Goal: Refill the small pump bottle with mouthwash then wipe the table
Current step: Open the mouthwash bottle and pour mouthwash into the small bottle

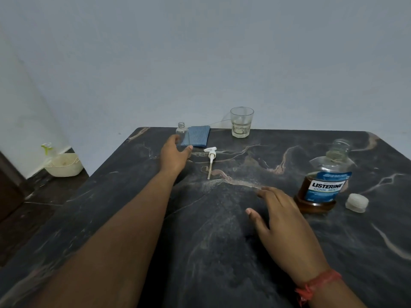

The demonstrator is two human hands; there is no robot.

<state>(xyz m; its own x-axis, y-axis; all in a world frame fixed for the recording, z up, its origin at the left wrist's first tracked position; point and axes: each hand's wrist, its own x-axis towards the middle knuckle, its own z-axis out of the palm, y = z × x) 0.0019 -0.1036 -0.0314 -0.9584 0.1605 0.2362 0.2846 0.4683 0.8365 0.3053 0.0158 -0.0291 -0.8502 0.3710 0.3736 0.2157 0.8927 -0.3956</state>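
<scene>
The left hand (174, 155) reaches far forward, fingers spread open around the small bottle (182, 133); whether it touches is unclear. The right hand (282, 225) hovers open and flat, empty, low over the dark marbled desk (133, 218). The bottle stands upright, uncapped, beside a blue cloth (198, 135). Between the hands lies the pump (211, 158), head away, tube toward the person. Just right of the right hand stands the open mouthwash (324, 183), its cap (356, 202) beside it. A glass (241, 122) stands by the pale wall (200, 52).
</scene>
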